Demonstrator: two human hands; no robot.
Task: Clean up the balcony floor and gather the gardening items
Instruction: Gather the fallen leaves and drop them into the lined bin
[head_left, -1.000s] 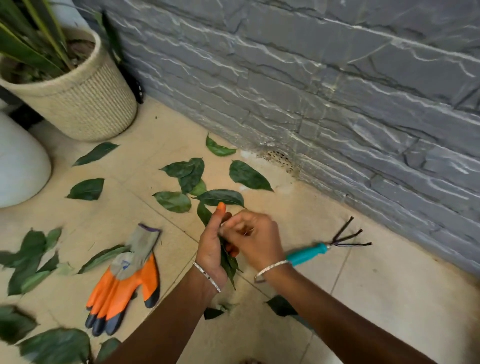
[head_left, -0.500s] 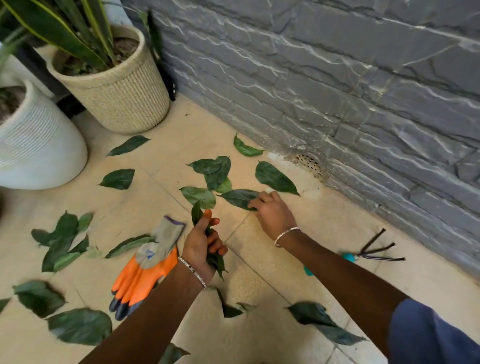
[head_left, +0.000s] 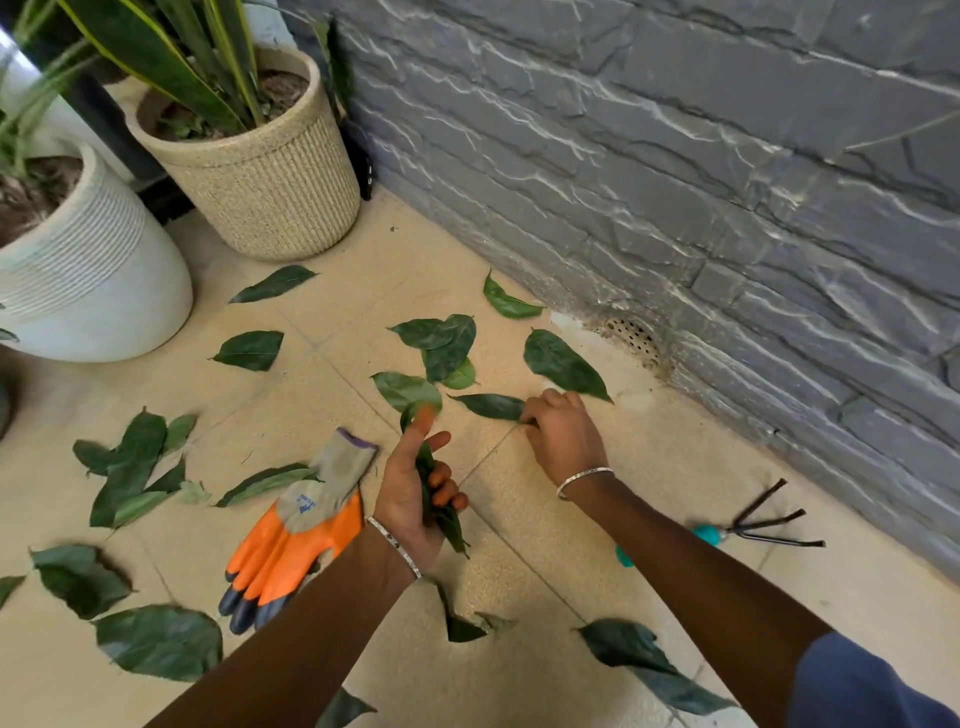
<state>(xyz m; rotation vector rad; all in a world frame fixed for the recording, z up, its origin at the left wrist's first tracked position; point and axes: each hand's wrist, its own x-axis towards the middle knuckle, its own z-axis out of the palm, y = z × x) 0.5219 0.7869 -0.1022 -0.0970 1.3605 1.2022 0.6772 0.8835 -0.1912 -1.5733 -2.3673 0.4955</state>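
Right hand (head_left: 563, 436) pinches a floor leaf (head_left: 491, 406) at twelve o'clock; left hand (head_left: 410, 499) clasps gathered leaves (head_left: 453, 531), which leaves the right free to pick.

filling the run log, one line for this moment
left hand: holds leaf bundle | right hand: pinches floor leaf | glove, rake: untouched

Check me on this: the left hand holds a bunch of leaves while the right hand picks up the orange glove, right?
Not quite. The head view shows the left hand holding a bunch of leaves, but the right hand pinches a leaf on the floor; the orange glove lies untouched.
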